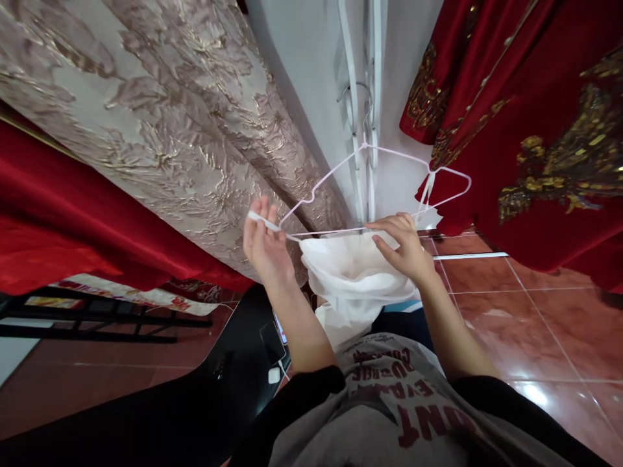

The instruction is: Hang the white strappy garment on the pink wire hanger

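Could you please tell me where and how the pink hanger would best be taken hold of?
Probably by the neck of the pink hanger, pinched from the wearer's side: white poles stand behind it, while the neck is clear of the white garment, and the arms slope down on both sides.

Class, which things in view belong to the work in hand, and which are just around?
In use:
- pink hanger
- white garment
- white strap across left hand
- right hand at hanger

Just around:
- small white block
- pale patterned fabric
- red fabric
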`<state>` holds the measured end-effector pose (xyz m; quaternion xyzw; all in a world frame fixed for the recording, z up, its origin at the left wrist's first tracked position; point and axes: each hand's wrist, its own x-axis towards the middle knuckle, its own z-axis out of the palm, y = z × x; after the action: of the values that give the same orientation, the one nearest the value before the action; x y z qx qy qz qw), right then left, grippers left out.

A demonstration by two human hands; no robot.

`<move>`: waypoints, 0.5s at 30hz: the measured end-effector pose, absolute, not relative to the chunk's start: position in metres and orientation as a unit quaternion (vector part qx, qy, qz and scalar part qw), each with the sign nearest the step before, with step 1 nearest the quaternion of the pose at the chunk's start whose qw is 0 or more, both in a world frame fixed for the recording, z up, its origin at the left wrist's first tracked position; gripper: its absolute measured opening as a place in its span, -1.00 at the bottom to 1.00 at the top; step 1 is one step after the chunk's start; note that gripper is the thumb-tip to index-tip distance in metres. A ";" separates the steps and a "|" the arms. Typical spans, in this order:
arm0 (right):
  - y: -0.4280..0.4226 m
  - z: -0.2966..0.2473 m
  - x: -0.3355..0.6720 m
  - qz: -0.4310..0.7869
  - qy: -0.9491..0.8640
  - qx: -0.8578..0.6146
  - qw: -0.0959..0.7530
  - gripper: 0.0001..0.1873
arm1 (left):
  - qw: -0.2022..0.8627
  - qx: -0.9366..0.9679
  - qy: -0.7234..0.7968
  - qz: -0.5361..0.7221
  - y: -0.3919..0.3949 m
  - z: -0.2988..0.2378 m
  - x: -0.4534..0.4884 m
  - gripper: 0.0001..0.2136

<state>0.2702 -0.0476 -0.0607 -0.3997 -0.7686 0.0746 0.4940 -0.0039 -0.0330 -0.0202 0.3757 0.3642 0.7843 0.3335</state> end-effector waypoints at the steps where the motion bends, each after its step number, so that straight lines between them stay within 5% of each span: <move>1: -0.048 -0.061 0.271 0.076 -0.771 -0.399 0.491 -0.73 | 0.300 0.359 0.390 0.793 -0.031 -0.027 -0.003 -0.64; 3: -0.051 -0.061 0.269 0.080 -0.774 -0.400 0.484 -0.71 | 0.283 0.338 0.437 0.784 -0.032 -0.041 -0.001 -0.65; 8: -0.058 -0.063 0.258 0.099 -0.774 -0.397 0.483 -0.66 | 0.455 0.372 0.408 0.699 -0.046 -0.053 0.026 -0.63; 13: -0.043 -0.063 0.284 0.099 -0.551 -0.448 0.697 -0.68 | 0.451 0.384 0.364 0.719 -0.046 -0.049 0.051 -0.62; 15: -0.035 -0.057 0.304 0.172 -0.480 -0.477 0.716 -0.71 | 0.451 0.385 0.355 0.723 -0.043 -0.049 0.052 -0.62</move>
<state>0.3040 -0.0348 -0.0569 -0.4775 -0.4797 0.1724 0.7157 0.0521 -0.0433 -0.0489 0.3854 0.3549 0.7225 0.4511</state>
